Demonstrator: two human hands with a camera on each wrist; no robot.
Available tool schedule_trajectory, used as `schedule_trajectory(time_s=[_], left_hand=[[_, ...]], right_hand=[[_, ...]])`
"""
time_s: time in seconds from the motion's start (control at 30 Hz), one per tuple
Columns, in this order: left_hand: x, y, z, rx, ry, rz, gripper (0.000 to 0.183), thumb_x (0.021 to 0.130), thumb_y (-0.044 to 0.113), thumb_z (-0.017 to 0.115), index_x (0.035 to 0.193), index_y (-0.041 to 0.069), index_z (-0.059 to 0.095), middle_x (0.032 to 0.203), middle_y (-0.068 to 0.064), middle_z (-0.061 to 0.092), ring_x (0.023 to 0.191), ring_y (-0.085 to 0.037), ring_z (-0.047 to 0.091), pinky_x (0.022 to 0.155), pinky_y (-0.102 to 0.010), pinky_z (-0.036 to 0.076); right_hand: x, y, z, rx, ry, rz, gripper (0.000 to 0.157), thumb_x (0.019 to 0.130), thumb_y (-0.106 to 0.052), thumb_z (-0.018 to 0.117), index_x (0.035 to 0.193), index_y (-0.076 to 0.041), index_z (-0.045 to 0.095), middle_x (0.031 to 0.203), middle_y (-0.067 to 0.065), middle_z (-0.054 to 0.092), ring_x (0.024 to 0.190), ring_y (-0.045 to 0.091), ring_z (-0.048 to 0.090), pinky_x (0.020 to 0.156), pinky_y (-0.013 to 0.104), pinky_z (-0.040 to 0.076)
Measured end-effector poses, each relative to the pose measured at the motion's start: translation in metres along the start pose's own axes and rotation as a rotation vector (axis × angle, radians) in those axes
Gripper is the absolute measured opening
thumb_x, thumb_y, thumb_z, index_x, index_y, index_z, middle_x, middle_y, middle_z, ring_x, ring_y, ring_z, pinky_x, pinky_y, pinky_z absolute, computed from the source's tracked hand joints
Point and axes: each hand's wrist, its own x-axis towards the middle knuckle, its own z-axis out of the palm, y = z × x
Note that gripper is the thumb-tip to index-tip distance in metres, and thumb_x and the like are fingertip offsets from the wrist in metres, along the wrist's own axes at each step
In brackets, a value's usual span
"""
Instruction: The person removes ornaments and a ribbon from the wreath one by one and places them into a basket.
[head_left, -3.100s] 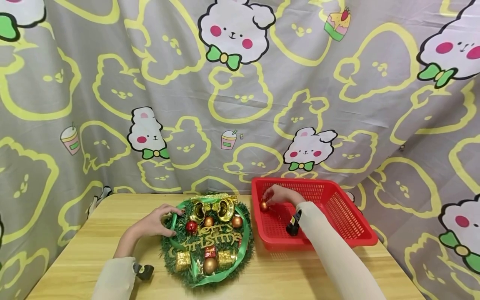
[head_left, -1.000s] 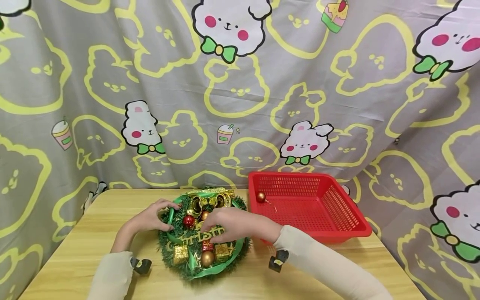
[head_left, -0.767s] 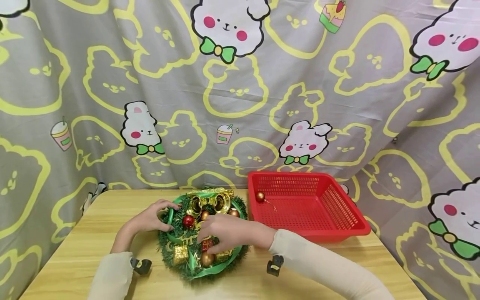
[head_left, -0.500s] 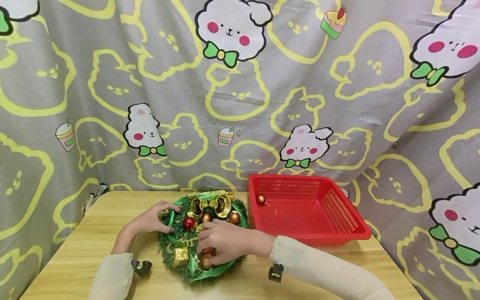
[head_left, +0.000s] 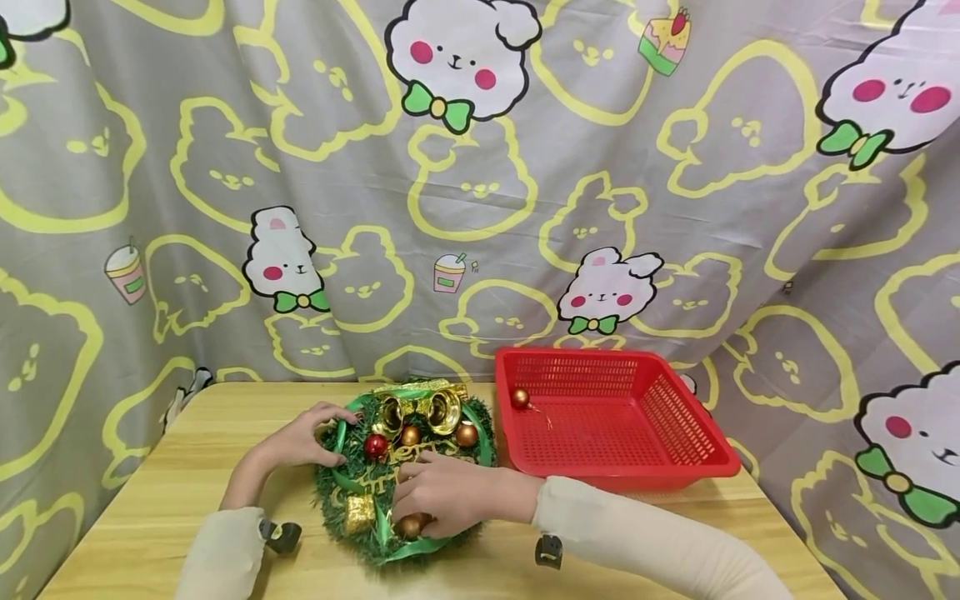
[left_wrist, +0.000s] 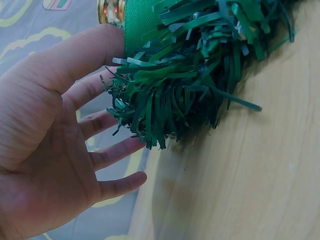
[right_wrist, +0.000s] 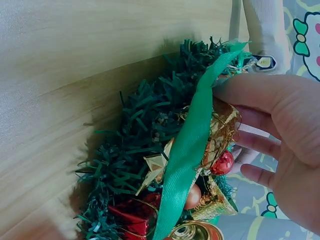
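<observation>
A Christmas wreath (head_left: 330, 500) lies flat on the wooden table (head_left: 247, 404), left of the red plastic basket (head_left: 622, 355). Its outline is nearly round; the two gold bells (head_left: 444, 410) mark its far side, their mouths facing near, and the partly covered gold lettering (head_left: 412, 451) runs left to right. The left hand (head_left: 303, 440) rests at the wreath's left rim, thumb touching it, fingers spread and loosely extended. The right hand (head_left: 446, 493) reaches over the near right part, bent fingers beside a copper ball (head_left: 410, 524) close to the green ribbon (head_left: 425, 547); its fingertips are hidden, so whether it grips anything cannot be told. The wreath sits just inside the table's far edge, with a narrow gap to the basket and wider bare wood leftward, where the left arm crosses, and nearward. The basket's long axis runs left to right, its right end by the table's right edge; another copper ball (head_left: 521, 398) lies inside, far left, its string trailing right.
</observation>
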Motion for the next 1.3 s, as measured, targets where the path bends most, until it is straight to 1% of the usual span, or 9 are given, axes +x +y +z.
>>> schedule_trajectory(time_s=[0.13, 0.27, 0.43, 0.5, 0.67, 0.87, 1.03, 1.17, 1.3], left_hand=[[0.0010, 0.0016, -0.0009, 0.006, -0.001, -0.006, 0.058, 0.078, 0.016, 0.085, 0.130, 0.006, 0.062, 0.139, -0.029, 0.046, 0.129, -0.052, 0.044, 0.104, -0.071, 0.044], [0.0018, 0.0025, -0.0015, 0.002, 0.000, -0.004, 0.058, 0.078, 0.016, 0.086, 0.129, 0.006, 0.062, 0.138, -0.028, 0.046, 0.129, -0.053, 0.044, 0.103, -0.072, 0.044], [0.0008, -0.0009, 0.0001, 0.006, -0.002, 0.014, 0.057, 0.078, 0.015, 0.086, 0.129, 0.006, 0.062, 0.138, -0.028, 0.046, 0.127, -0.052, 0.045, 0.104, -0.072, 0.044], [0.0001, -0.0024, 0.0015, 0.008, 0.000, 0.008, 0.057, 0.078, 0.015, 0.086, 0.129, 0.006, 0.062, 0.138, -0.028, 0.047, 0.127, -0.051, 0.046, 0.105, -0.071, 0.043], [0.0008, -0.0024, 0.0019, 0.005, 0.005, -0.006, 0.057, 0.079, 0.016, 0.086, 0.129, 0.007, 0.062, 0.139, -0.029, 0.046, 0.127, -0.050, 0.047, 0.106, -0.070, 0.043], [0.0026, 0.0012, -0.0010, -0.005, -0.003, 0.000, 0.056, 0.079, 0.014, 0.085, 0.129, 0.005, 0.062, 0.137, -0.028, 0.046, 0.127, -0.051, 0.046, 0.105, -0.071, 0.043], [0.0024, 0.0038, -0.0039, 0.001, -0.003, 0.006, 0.057, 0.079, 0.014, 0.085, 0.129, 0.004, 0.061, 0.137, -0.028, 0.047, 0.127, -0.052, 0.045, 0.105, -0.072, 0.042], [0.0002, 0.0008, -0.0026, 0.007, -0.004, 0.016, 0.057, 0.078, 0.015, 0.086, 0.129, 0.005, 0.062, 0.137, -0.028, 0.048, 0.126, -0.050, 0.047, 0.105, -0.071, 0.043], [0.0001, -0.0004, -0.0016, -0.002, -0.008, 0.019, 0.057, 0.078, 0.015, 0.086, 0.129, 0.005, 0.062, 0.138, -0.028, 0.047, 0.127, -0.050, 0.047, 0.105, -0.071, 0.043]], right_hand=[[0.0007, 0.0002, 0.0010, -0.007, -0.018, -0.004, 0.040, 0.089, -0.031, 0.077, 0.128, -0.033, 0.069, 0.126, -0.020, 0.068, 0.118, 0.004, 0.054, 0.091, 0.022, 0.043], [0.0017, -0.0002, 0.0005, -0.008, -0.013, -0.010, 0.038, 0.089, -0.027, 0.077, 0.127, -0.033, 0.070, 0.123, -0.019, 0.069, 0.118, 0.005, 0.055, 0.093, 0.023, 0.044], [0.0024, -0.0020, 0.0007, -0.002, -0.010, -0.016, 0.036, 0.088, -0.024, 0.077, 0.123, -0.032, 0.071, 0.119, -0.019, 0.070, 0.118, 0.004, 0.056, 0.099, 0.025, 0.045], [0.0023, -0.0026, 0.0008, -0.007, -0.002, -0.018, 0.035, 0.088, -0.024, 0.077, 0.122, -0.032, 0.072, 0.118, -0.020, 0.070, 0.118, 0.003, 0.057, 0.100, 0.024, 0.045], [0.0014, -0.0034, 0.0003, -0.012, 0.043, -0.006, 0.033, 0.087, -0.025, 0.078, 0.119, -0.031, 0.073, 0.115, -0.019, 0.070, 0.114, 0.002, 0.057, 0.096, 0.022, 0.045], [0.0008, -0.0043, 0.0020, 0.005, 0.104, 0.000, 0.028, 0.086, -0.025, 0.079, 0.113, -0.029, 0.073, 0.113, -0.017, 0.070, 0.111, 0.002, 0.058, 0.094, 0.021, 0.046], [0.0021, -0.0034, 0.0060, -0.012, 0.141, 0.008, 0.030, 0.086, -0.024, 0.079, 0.114, -0.028, 0.072, 0.116, -0.015, 0.070, 0.113, 0.003, 0.058, 0.096, 0.022, 0.048], [0.0017, -0.0035, 0.0072, -0.011, 0.166, 0.009, 0.032, 0.086, -0.024, 0.080, 0.116, -0.027, 0.072, 0.120, -0.014, 0.070, 0.117, 0.004, 0.059, 0.100, 0.024, 0.050], [0.0005, -0.0009, 0.0055, -0.002, 0.197, 0.020, 0.034, 0.085, -0.025, 0.080, 0.118, -0.026, 0.072, 0.121, -0.013, 0.070, 0.115, 0.004, 0.060, 0.101, 0.025, 0.050]])
